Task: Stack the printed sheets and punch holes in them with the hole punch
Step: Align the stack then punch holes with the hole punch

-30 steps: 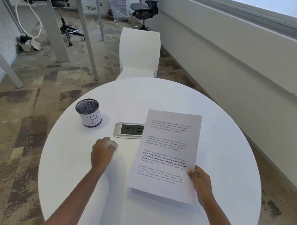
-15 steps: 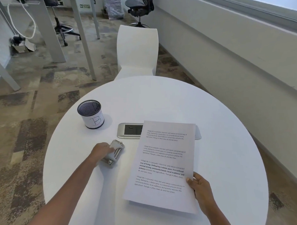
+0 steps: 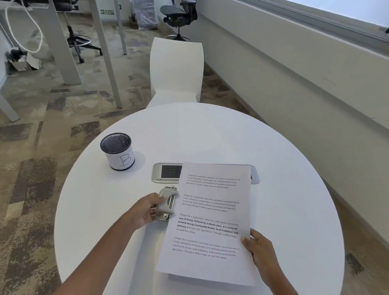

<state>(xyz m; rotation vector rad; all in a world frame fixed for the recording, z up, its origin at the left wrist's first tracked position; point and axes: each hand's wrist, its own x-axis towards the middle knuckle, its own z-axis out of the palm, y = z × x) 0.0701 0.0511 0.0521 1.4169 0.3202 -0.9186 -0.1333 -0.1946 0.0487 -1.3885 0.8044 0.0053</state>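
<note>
The stack of printed sheets (image 3: 210,224) lies over the round white table (image 3: 287,196), its near edge lifted slightly off the top. My right hand (image 3: 259,255) pinches its lower right edge. A grey metal hole punch (image 3: 167,203) sits at the stack's left edge, about halfway up the page; the paper's edge touches or enters its slot, I cannot tell which. My left hand (image 3: 145,212) grips the punch from the left side.
A black mesh pen cup (image 3: 117,151) with a white label stands at the table's left. A silver power socket panel (image 3: 165,173) is set in the table, partly under the sheets. A white chair (image 3: 175,73) stands beyond the table; a wall runs along the right.
My left hand has slid the hole punch rightwards up against the left edge of the sheets. The sheets have come down and towards me, now covering part of the socket panel.
</note>
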